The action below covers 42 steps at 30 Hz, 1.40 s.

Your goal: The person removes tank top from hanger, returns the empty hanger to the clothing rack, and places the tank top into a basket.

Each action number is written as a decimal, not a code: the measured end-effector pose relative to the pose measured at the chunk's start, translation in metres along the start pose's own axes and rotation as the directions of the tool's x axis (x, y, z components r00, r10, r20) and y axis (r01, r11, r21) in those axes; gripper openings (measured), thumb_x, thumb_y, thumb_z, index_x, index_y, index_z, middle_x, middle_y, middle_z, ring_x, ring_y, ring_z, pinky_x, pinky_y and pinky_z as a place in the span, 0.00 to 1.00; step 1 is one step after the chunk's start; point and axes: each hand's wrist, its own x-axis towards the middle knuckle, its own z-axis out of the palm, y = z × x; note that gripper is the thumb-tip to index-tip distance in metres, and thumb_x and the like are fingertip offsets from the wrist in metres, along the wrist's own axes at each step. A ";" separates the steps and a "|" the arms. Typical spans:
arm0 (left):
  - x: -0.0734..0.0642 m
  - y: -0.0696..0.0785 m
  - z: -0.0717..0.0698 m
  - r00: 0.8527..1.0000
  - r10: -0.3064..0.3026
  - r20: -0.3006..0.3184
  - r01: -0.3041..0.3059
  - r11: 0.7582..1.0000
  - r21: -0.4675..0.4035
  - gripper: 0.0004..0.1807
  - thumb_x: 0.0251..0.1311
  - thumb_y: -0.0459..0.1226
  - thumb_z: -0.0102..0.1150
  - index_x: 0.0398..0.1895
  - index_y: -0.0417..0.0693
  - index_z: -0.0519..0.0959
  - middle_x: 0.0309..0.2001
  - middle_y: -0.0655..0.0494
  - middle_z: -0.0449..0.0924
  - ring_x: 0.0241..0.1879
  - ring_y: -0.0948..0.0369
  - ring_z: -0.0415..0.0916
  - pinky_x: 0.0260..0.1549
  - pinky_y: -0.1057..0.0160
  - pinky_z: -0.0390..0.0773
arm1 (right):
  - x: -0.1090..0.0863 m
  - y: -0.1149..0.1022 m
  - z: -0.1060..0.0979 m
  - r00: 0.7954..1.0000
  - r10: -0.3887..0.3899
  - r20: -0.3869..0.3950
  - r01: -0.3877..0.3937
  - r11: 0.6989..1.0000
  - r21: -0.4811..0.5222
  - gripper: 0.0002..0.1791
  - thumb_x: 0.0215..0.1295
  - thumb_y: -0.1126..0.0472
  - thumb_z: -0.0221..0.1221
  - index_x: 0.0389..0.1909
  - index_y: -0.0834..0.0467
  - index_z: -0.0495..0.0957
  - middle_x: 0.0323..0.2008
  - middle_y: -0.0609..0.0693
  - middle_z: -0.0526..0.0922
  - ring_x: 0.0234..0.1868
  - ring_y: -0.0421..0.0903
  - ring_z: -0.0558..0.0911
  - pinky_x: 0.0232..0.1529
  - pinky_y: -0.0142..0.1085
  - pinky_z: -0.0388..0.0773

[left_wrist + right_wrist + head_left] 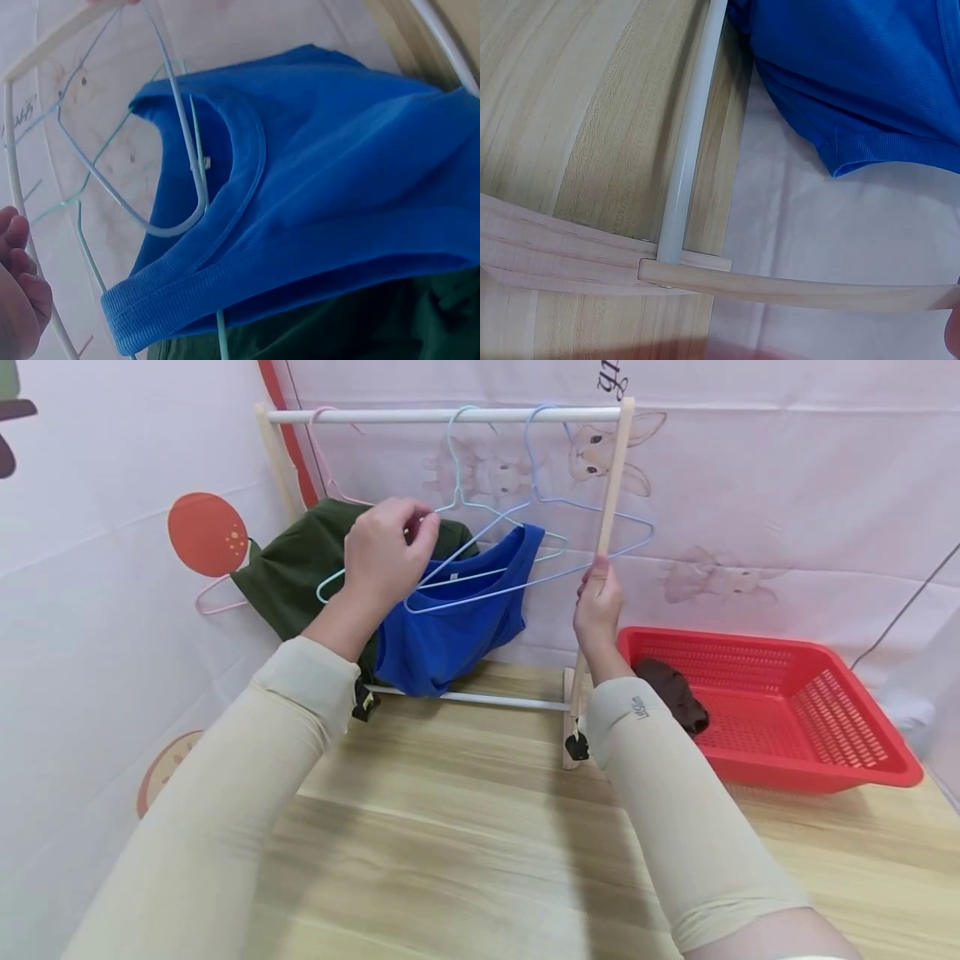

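My right hand [600, 606] grips the right wooden post [617, 485] of a small clothes rack; only a sliver of the hand shows in the right wrist view. My left hand [390, 547] is raised in front of the hanging clothes, its fingers loosely curled with nothing visible in them. Beside it, a blue tank top [450, 635] hangs slanted on a mint green hanger [459, 497]. A blue hanger [592, 506] bears no garment, and its left end overlaps the tank top's neckline. Behind the left hand, a dark green garment [300, 560] hangs on a pink hanger [221, 610].
To the right stands a red plastic basket [795, 768] with a dark brown cloth [671, 693] inside. The rack's top rod [390, 417] spans above the clothes, with a lower rod [495, 700] near the wooden table [450, 827]. A printed cloth [787, 485] hangs behind.
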 end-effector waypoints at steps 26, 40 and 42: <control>0.051 -0.005 0.018 0.879 -0.226 0.419 0.204 0.974 0.097 0.28 0.76 0.53 0.36 0.68 0.48 0.70 0.63 0.49 0.75 0.61 0.53 0.72 0.62 0.51 0.70 | -0.003 0.004 -0.002 0.999 0.019 0.028 -0.021 0.999 0.046 0.29 0.73 0.33 0.36 0.36 0.55 0.69 0.25 0.47 0.69 0.27 0.43 0.71 0.27 0.32 0.67; 0.056 -0.005 0.028 0.883 -0.238 0.404 0.218 0.971 0.096 0.24 0.77 0.50 0.36 0.59 0.47 0.75 0.47 0.48 0.77 0.45 0.53 0.72 0.46 0.55 0.73 | -0.002 0.004 -0.001 1.000 -0.010 0.014 0.010 1.000 0.029 0.31 0.73 0.32 0.35 0.39 0.56 0.69 0.26 0.47 0.69 0.28 0.43 0.70 0.27 0.31 0.67; 0.057 -0.004 0.029 0.883 -0.242 0.403 0.221 0.970 0.098 0.23 0.77 0.50 0.36 0.59 0.47 0.76 0.45 0.48 0.76 0.44 0.53 0.72 0.45 0.56 0.73 | -0.002 0.004 -0.002 1.000 -0.010 0.014 0.009 0.999 0.030 0.33 0.73 0.32 0.35 0.41 0.59 0.69 0.26 0.47 0.69 0.28 0.43 0.70 0.27 0.31 0.66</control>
